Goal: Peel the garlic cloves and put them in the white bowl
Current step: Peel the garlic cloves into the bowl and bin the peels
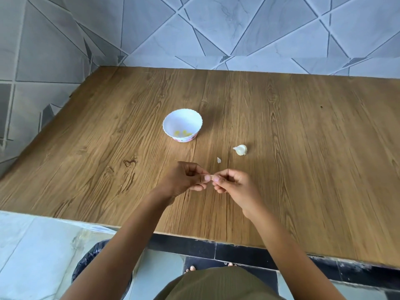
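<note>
Head view: at lower centre, left hand and right hand are both pinching one small pale garlic clove between curled fingertips, above the brown wood-grain table. The white scalloped bowl is sitting at centre, holding yellowish peeled cloves; a white unpeeled garlic piece is lying to its lower right.

White bowl, wood-grain brown table

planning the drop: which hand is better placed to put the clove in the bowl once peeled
Left, likely. Both pinch the clove, but the left hand is nearer the bowl, which stands just ahead of it; the right hand would have to reach across.
</note>
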{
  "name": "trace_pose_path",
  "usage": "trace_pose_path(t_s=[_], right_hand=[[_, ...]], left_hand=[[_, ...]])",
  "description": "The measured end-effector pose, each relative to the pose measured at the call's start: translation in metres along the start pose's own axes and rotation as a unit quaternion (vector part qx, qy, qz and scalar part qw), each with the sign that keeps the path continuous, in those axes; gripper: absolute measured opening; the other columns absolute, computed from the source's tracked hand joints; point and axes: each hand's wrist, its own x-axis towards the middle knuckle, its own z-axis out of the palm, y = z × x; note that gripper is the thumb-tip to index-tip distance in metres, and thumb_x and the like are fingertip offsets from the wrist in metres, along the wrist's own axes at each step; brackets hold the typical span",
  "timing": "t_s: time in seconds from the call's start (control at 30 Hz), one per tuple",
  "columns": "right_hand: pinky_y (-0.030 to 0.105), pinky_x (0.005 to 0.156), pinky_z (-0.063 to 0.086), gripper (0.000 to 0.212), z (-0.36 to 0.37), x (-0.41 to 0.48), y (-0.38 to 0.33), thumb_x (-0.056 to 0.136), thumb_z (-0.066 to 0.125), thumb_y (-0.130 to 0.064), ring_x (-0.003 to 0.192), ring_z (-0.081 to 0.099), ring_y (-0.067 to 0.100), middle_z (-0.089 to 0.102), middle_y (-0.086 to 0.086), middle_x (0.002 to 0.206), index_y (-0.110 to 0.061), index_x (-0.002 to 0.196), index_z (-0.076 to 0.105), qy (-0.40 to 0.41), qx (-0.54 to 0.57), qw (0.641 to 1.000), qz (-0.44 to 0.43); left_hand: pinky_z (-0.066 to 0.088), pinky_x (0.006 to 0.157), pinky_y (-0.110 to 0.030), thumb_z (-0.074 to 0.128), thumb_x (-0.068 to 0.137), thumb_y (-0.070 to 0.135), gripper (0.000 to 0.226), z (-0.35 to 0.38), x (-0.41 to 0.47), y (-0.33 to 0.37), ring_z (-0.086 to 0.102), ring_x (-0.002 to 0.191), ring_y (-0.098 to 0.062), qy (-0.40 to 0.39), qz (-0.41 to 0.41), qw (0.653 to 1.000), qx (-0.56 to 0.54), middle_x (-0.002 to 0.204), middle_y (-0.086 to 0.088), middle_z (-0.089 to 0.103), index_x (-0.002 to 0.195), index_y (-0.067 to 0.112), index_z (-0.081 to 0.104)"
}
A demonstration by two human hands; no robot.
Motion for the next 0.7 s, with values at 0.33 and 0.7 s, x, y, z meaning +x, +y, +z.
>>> trace_pose_path(t_s=[0.33,0.7], right_hand=[[0.017,0.06,0.049,0.007,0.007,0.004,0.007,0.089,0.061,-0.01,0.064,0.059,0.005,0.064,-0.005,0.07,-0.005,0.085,0.065,0.003,-0.067,0.998,0.004],[0.012,0.045,0.049,0.015,-0.002,0.014,-0.02,0.073,0.065,-0.014,0.048,0.058,0.005,0.06,0.004,0.062,-0.001,0.08,0.062,-0.074,0.324,0.895,0.299]], left_hand=[[0.052,0.062,-0.017,0.067,0.084,0.015,0.007,-0.001,0.001,-0.007,0.066,0.07,-0.009,-0.014,-0.018,0.999,-0.025,0.071,0.0,0.068,0.083,0.008,0.067],[0.052,0.067,-0.02,0.064,0.08,0.013,0.008,-0.001,0.0,-0.004,0.064,0.07,-0.009,-0.052,0.146,0.987,-0.042,0.072,0.002,0.069,0.083,0.006,0.066]])
